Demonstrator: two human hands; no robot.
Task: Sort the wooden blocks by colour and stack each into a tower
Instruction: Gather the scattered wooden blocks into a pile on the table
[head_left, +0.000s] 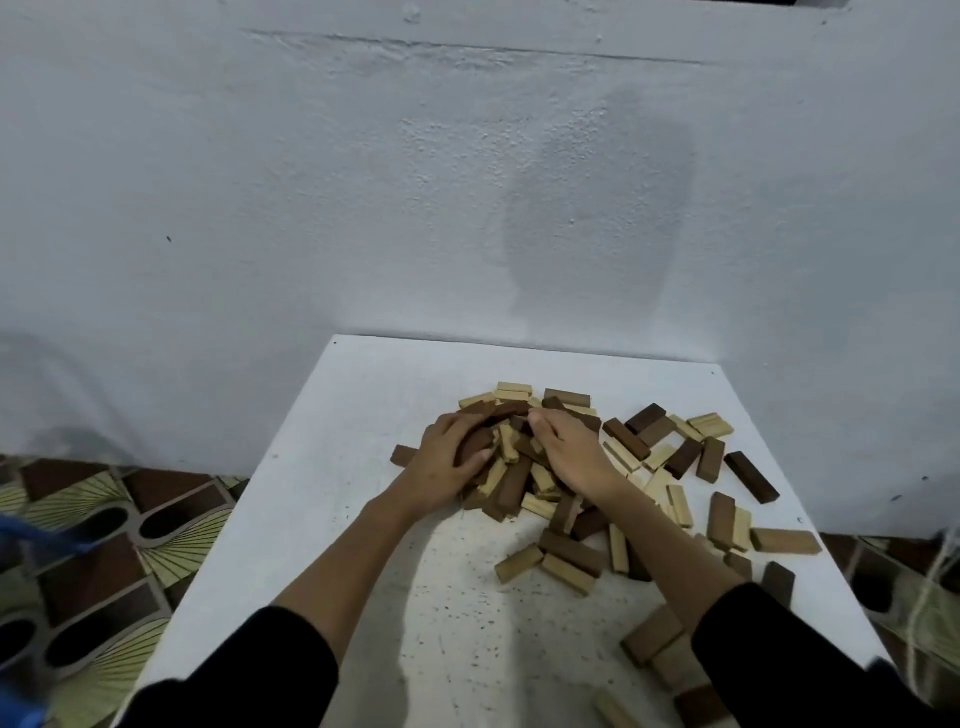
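Both hands dig into the mixed heap of wooden blocks (524, 467) at the far middle of the white table (363, 395), the left hand (441, 467) curled round a dark block (475, 444), the right hand (569, 452) curled into the heap, likely picking out one colour.

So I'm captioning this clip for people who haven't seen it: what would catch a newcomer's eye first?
First, the jumbled heap of wooden blocks, dark brown and pale mixed, at the middle of the white table, with more strewn to its right. Next, the two hands in it: the left hand curls round dark blocks, and the right hand lies on the heap beside it. No tower stands yet.
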